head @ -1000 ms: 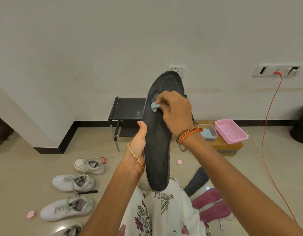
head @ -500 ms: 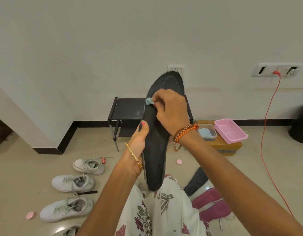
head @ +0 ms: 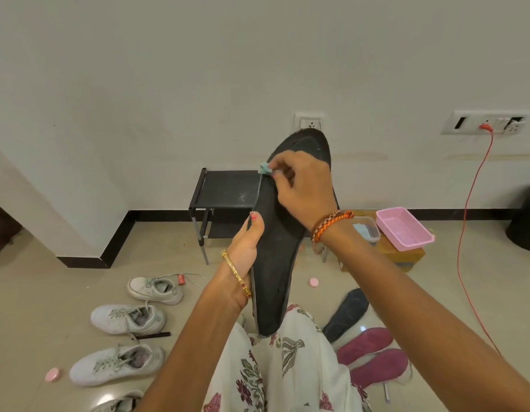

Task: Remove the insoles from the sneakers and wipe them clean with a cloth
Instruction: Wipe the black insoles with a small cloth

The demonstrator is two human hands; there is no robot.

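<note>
We hold the black insole (head: 275, 263) upright in front of us, toe end up and heel end resting down on our lap, probably so one hand can steady it while the other works along its face and edge. Our left hand (head: 245, 248) grips the insole's left edge about midway, thumb curled onto the front face, fingers hidden behind it, so we judge it a firm clamp. Our right hand (head: 302, 188) is bunched up, fingers curled and pinching a small light-blue cloth (head: 264, 168) against the insole's upper left edge; the cloth is mostly hidden in the fingers, only a wad shows. The hands are near each other on the same insole, not touching. White sneakers (head: 129, 319) sit in a row on the floor at our left, well apart from the hands, likely parked there once emptied. At our right lie another dark insole (head: 347, 315) and two pink insoles (head: 373, 355), side by side; we cannot tell whether they are wiped yet. A pink basket (head: 403, 230) stands on a box by the wall, beyond them. We judge the wiping of this insole to be midway.
</note>
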